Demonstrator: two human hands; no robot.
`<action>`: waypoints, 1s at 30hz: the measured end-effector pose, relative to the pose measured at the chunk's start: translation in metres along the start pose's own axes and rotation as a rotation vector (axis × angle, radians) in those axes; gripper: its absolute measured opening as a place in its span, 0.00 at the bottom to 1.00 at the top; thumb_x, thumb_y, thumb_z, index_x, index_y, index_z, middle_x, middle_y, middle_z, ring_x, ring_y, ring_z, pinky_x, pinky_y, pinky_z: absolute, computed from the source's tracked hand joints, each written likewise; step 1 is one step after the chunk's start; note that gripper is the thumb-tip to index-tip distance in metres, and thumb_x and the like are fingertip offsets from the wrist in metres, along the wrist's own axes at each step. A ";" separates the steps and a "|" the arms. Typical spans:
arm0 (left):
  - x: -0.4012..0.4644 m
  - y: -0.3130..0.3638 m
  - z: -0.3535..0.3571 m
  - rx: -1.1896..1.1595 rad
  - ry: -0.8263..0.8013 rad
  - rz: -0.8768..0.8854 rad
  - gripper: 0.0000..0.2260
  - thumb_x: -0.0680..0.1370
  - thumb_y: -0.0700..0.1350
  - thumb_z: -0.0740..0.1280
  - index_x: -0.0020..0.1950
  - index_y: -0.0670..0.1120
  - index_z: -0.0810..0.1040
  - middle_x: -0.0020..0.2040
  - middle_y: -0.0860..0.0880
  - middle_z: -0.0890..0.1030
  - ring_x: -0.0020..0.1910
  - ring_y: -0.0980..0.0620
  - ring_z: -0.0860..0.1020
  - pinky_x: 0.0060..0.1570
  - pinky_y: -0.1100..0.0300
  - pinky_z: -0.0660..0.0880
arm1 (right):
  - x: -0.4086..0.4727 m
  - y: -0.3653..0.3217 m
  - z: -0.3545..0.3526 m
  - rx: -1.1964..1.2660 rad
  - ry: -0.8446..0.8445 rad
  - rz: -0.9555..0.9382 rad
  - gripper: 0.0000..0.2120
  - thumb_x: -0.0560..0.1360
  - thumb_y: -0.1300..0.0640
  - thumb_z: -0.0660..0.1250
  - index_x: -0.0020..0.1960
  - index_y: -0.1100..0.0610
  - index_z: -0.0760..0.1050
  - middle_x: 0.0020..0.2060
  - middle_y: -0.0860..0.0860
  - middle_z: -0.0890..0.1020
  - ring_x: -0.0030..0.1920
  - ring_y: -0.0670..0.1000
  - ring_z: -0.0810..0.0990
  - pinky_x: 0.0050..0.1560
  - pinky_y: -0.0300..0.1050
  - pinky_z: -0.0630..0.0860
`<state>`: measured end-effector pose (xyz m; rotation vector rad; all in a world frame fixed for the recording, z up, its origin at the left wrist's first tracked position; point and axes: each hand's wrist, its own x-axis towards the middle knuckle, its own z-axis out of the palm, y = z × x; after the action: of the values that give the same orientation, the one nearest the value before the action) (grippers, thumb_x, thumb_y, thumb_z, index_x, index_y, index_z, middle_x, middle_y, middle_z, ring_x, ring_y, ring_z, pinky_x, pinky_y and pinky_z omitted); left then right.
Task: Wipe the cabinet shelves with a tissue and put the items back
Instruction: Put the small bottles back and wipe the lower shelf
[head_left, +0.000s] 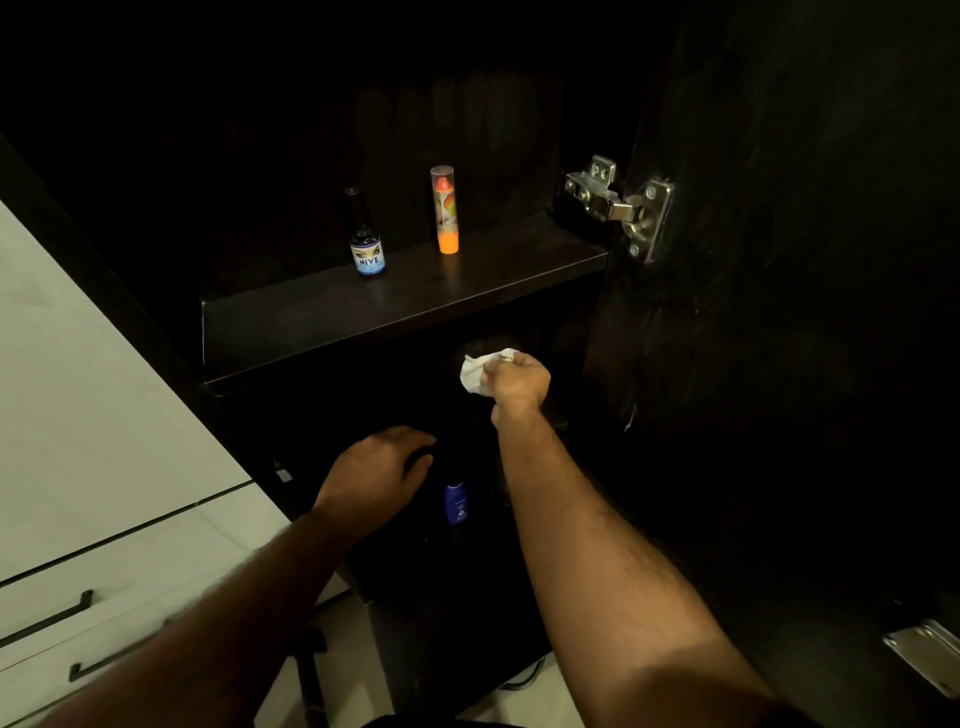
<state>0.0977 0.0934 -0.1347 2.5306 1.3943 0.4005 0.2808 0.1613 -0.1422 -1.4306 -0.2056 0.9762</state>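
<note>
White drawers (104, 597), door hinge (618, 205)

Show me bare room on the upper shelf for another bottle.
The dark wooden upper shelf is bare left of the small dark blue-labelled bottle, and right of the orange-based clear tube up to the metal hinge. The gap between those two is narrow.

Both arms are bare and reach forward from the bottom of the view. The right arm is stretched far and rises to the wrist; the right hand (517, 382) is closed like a fist, back of the hand toward the camera, with the fingers curled around a white tissue (475, 374). The left hand (376, 470) is lower and closer, palm down, fingers bent over something dark; what its grip takes cannot be told.
</note>
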 end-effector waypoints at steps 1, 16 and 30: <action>0.000 0.000 0.001 0.001 0.004 -0.006 0.13 0.80 0.49 0.64 0.64 0.51 0.78 0.63 0.53 0.78 0.61 0.52 0.76 0.59 0.60 0.70 | -0.006 -0.007 0.005 0.031 0.022 -0.053 0.13 0.71 0.71 0.67 0.52 0.60 0.80 0.46 0.55 0.83 0.48 0.54 0.84 0.52 0.48 0.82; 0.001 -0.013 0.003 -0.019 -0.056 -0.055 0.15 0.81 0.50 0.61 0.67 0.52 0.75 0.66 0.54 0.75 0.62 0.54 0.74 0.59 0.64 0.67 | -0.004 0.023 -0.005 -0.494 0.074 -0.381 0.07 0.69 0.67 0.68 0.39 0.57 0.82 0.40 0.50 0.83 0.38 0.47 0.80 0.37 0.27 0.73; 0.004 -0.012 0.015 -0.012 -0.024 -0.047 0.15 0.80 0.50 0.63 0.66 0.51 0.76 0.65 0.52 0.77 0.62 0.52 0.75 0.56 0.64 0.68 | -0.028 -0.060 0.016 -0.366 0.065 -0.510 0.08 0.76 0.64 0.67 0.53 0.56 0.78 0.48 0.48 0.82 0.49 0.45 0.81 0.49 0.35 0.76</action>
<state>0.0950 0.1019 -0.1521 2.4793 1.4355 0.3678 0.2799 0.1636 -0.0743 -1.6257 -0.6919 0.4847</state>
